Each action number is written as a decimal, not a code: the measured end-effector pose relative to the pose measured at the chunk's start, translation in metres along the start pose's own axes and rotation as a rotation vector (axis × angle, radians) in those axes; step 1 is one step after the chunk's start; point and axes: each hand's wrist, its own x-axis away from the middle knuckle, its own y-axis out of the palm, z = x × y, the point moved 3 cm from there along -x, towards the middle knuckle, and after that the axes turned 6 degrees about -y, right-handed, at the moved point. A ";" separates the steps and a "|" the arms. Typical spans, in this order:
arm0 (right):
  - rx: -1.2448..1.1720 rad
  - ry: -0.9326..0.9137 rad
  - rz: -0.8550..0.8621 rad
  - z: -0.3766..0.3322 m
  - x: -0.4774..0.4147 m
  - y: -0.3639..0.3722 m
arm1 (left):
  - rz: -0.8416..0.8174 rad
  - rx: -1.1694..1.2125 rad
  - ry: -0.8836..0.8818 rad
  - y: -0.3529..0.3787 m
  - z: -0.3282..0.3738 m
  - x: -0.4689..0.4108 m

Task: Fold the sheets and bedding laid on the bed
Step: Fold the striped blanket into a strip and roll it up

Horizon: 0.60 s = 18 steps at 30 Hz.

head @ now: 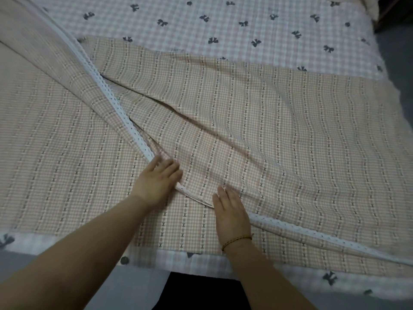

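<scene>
A peach checked sheet [257, 121] with dotted stripes and a white lace trim [116, 108] lies spread over the bed. Its trimmed edge runs diagonally from the upper left down to my hands, then off to the lower right, forming a folded-over corner. My left hand [156, 182] lies on the fabric at that corner, fingers curled at the trim. My right hand [231, 213], with a cord bracelet on the wrist, lies flat with fingers together on the sheet beside the trim. Whether the left fingers pinch the edge is hard to tell.
Under the sheet lies a pink gingham bed cover with dark bows [223, 30], showing at the far side and along the near edge [328, 278]. Grey floor [397, 63] shows at the right and at the near left.
</scene>
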 end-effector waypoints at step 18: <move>0.031 -0.128 -0.344 -0.026 0.071 -0.004 | 0.048 0.138 -0.239 0.026 0.007 0.123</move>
